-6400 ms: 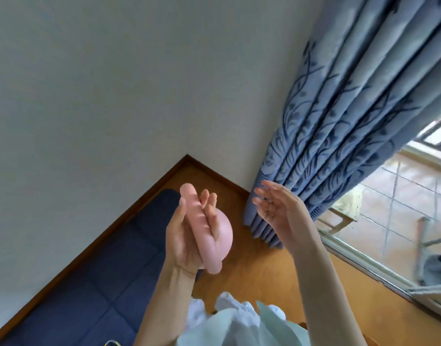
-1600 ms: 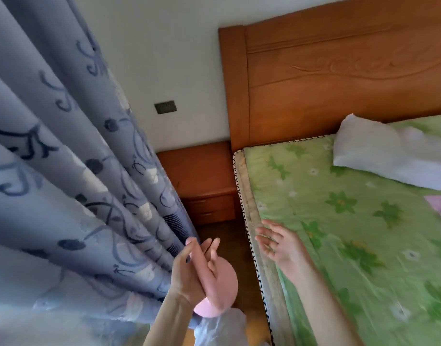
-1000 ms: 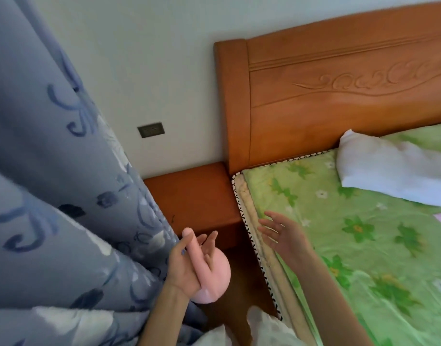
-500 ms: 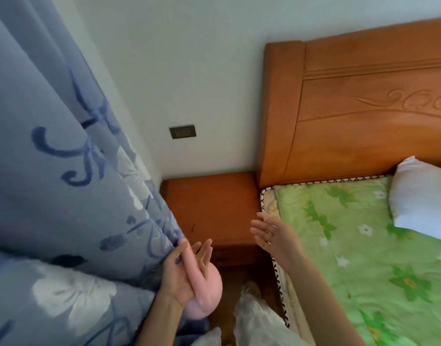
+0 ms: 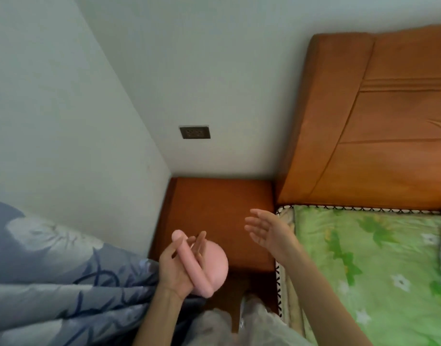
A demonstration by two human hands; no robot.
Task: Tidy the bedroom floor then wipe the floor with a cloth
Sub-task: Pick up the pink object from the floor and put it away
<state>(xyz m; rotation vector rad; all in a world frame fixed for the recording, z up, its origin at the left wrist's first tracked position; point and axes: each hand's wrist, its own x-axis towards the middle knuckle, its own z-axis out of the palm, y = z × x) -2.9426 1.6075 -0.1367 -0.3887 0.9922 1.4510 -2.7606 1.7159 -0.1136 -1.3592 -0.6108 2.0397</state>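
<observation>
Your left hand (image 5: 179, 265) grips a pink object (image 5: 209, 268), round with a long handle lying across your palm, held above the near edge of the wooden nightstand (image 5: 222, 216). Your right hand (image 5: 269, 233) hovers just to its right, fingers straight and holding nothing. Blue patterned curtain (image 5: 64, 283) hangs left; the green floral bed (image 5: 376, 258) and wooden headboard (image 5: 376, 121) lie right.

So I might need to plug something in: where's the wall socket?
In the head view the wall socket sits upper centre on the wall, above the wooden bedside cabinet, left of the headboard.
</observation>
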